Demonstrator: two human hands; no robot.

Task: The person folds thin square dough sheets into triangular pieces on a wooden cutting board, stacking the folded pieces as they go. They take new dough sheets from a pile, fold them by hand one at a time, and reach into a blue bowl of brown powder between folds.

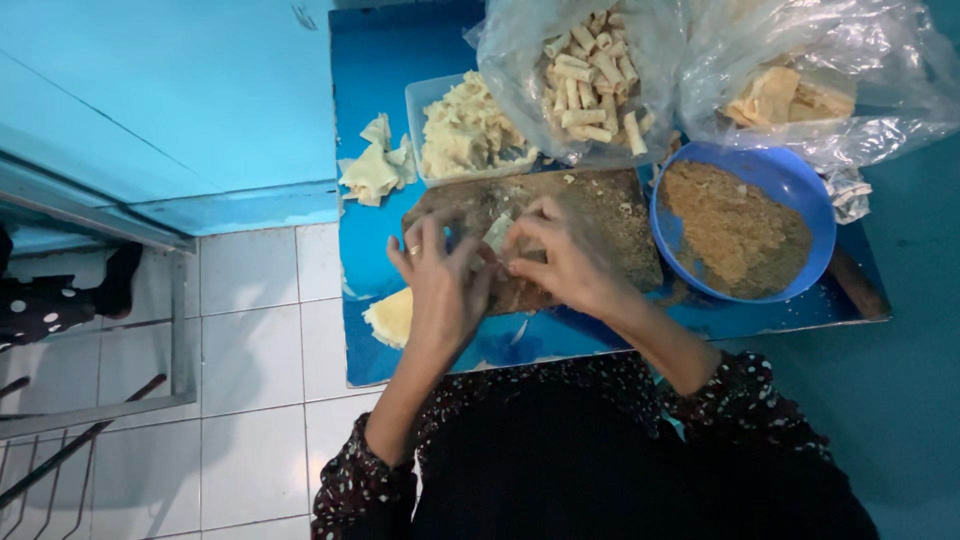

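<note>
Your left hand (440, 285) and right hand (565, 262) meet over the board (600, 215), fingers curled shut on one pale wrapper (497, 234) pinched between them. It sits just ahead of both grips, long axis pointing away from you; each hand is equally near. Right of the grip lies the blue bowl (800, 190) of filling; beyond it, bagged rolls (590, 80).

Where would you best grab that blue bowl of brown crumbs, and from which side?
Grip the blue bowl by its bare rim on the near right side. The bags overhang its far edge, and the board crowds its left.
</note>
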